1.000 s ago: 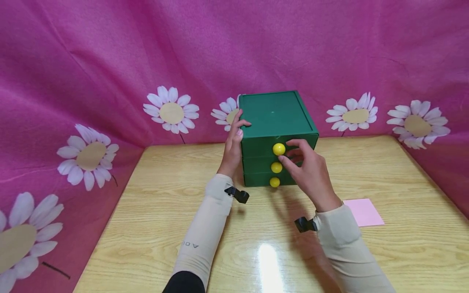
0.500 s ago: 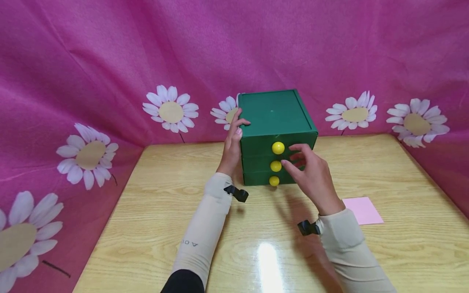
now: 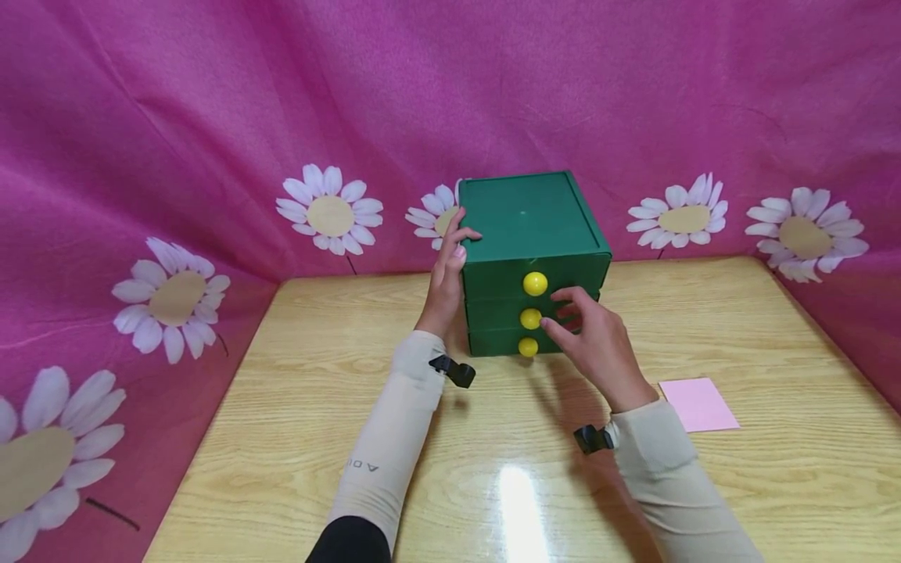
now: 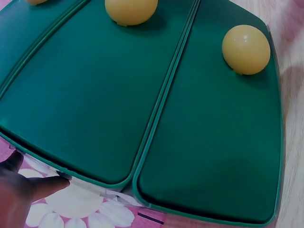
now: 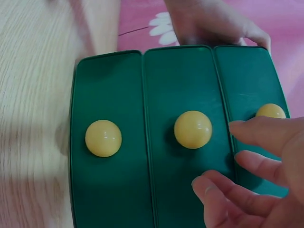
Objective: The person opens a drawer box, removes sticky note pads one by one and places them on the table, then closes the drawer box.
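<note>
A green three-drawer box (image 3: 528, 215) stands at the back of the wooden table (image 3: 317, 375), with all drawers closed. Each drawer has a yellow knob: top (image 3: 535, 283), middle (image 3: 530, 318), bottom (image 3: 527, 347). My left hand (image 3: 450, 266) rests against the box's left side, its fingertips over the top edge. My right hand (image 3: 556, 313) hovers at the drawer fronts beside the middle knob (image 5: 192, 129). Its fingers (image 5: 247, 130) are loosely spread and a small gap separates them from the knob. It holds nothing.
A pink paper square (image 3: 698, 404) lies flat on the table to the right of my right forearm. Pink cloth with white daisies (image 3: 329, 211) hangs behind the table and along both its sides. Small black camera mounts (image 3: 590, 438) sit on both wrists.
My right hand has dropped from beside the top knob to the level of the middle knob. The left hand and the box have stayed put.
</note>
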Tool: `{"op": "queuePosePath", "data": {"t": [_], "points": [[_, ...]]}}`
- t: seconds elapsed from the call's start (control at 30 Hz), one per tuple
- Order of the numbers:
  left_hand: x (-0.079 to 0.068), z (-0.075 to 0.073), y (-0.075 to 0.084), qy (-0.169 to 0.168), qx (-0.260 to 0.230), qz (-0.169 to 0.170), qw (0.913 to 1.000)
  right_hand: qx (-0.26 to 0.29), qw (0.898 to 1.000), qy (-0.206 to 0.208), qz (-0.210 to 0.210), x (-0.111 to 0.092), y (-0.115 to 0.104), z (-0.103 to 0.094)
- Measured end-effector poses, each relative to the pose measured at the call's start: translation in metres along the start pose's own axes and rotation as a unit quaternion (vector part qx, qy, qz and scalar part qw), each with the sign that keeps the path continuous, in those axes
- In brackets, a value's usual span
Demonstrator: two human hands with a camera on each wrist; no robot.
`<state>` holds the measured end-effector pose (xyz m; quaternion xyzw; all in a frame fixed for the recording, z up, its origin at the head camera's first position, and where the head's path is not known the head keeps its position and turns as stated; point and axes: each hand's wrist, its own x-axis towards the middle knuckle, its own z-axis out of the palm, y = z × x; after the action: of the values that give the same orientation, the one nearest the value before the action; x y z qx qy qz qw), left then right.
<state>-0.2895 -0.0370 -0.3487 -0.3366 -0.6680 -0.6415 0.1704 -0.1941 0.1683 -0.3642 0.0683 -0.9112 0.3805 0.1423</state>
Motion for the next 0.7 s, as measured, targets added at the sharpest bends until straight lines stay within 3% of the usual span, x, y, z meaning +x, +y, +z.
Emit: {"op": "queuePosePath", "data": {"t": [0.7], "points": [[0.002,-0.003,0.002,-0.011,0.006,-0.006,0.9999,-0.011,0.999,-0.038,-0.025,0.004,0.002,0.017]]}}
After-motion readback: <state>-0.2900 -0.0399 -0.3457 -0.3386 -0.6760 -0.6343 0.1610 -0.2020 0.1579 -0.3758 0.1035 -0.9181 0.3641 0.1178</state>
